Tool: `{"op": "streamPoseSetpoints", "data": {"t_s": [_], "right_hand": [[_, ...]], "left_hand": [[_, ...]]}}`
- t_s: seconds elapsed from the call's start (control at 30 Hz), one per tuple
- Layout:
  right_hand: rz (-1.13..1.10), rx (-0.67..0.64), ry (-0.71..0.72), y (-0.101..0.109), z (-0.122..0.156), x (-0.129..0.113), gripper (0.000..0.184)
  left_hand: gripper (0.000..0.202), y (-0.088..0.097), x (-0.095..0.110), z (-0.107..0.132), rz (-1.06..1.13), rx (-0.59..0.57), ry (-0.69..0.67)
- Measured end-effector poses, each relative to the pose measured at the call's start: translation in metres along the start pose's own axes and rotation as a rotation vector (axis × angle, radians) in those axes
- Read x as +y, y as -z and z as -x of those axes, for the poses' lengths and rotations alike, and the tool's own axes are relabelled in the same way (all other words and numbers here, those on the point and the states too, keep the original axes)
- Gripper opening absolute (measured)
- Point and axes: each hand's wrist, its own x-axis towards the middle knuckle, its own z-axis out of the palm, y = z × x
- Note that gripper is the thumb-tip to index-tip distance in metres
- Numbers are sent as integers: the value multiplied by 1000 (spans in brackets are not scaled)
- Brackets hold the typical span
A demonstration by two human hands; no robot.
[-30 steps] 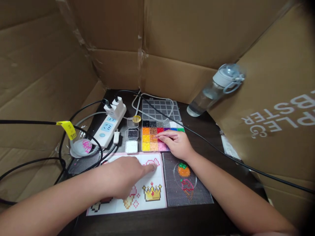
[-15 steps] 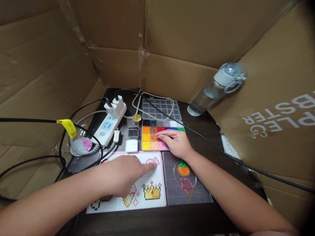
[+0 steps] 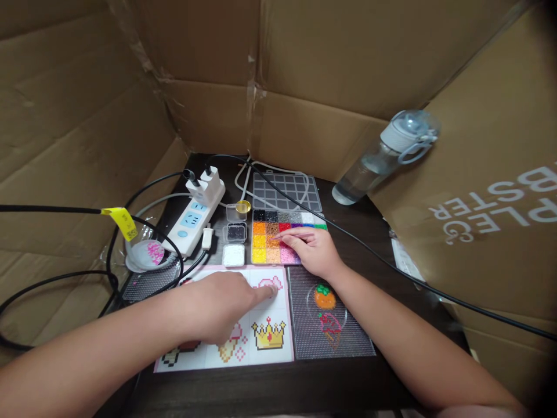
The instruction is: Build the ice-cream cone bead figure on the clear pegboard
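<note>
My left hand (image 3: 224,305) lies over a pattern sheet (image 3: 267,368), its index finger stretched out onto a pink candy picture (image 3: 265,283). That hand holds nothing, and its other fingers are curled out of sight. Between thumb and fingers, my right hand (image 3: 314,251) grips pinkish tweezers (image 3: 278,237). Their tips reach into the orange beads of a divided bead box (image 3: 252,255); whether a bead is caught between them is too small to tell. Right of the sheet is a clear pegboard (image 3: 357,342) bearing an orange fruit bead figure (image 3: 324,296) and a red, pink and brown ice-cream outline (image 3: 331,330).
Small tubs of white beads (image 3: 234,255) and black beads (image 3: 235,233) stand left of the box. A power strip (image 3: 187,229), black cable (image 3: 369,247) and pink-bead dish (image 3: 145,255) lie around. A water bottle (image 3: 369,171) leans against the cardboard wall (image 3: 322,128).
The view has shifted very slightly. My right fingers have moved a touch to the right over the bead box; my left hand keeps its place on the candy picture.
</note>
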Motion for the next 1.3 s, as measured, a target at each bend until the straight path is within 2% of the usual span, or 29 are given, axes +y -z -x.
{"op": "streamPoseSetpoints", "data": {"t_s": [0.27,0.5,0.73,0.97,1.13,1.3], "right_hand": [[-29,25,-49,4,1,-5,20],[12,94,-15,20,4,-1,26],[-298,99,-98,41,22,-3,37],[-314,266,-116,61,73,-2,36],[-285,340,-94,70,132,6,28],[-77,348,-15,69,189,25,18]], "left_hand": [[101,1,1,-1,-10,-1,5],[105,4,2,0,-8,-7,7],[111,2,2,1,-31,11,7],[110,4,2,0,-38,-7,14],[108,2,0,-4,-41,-24,28],[112,1,-2,-8,-54,-47,56]]}}
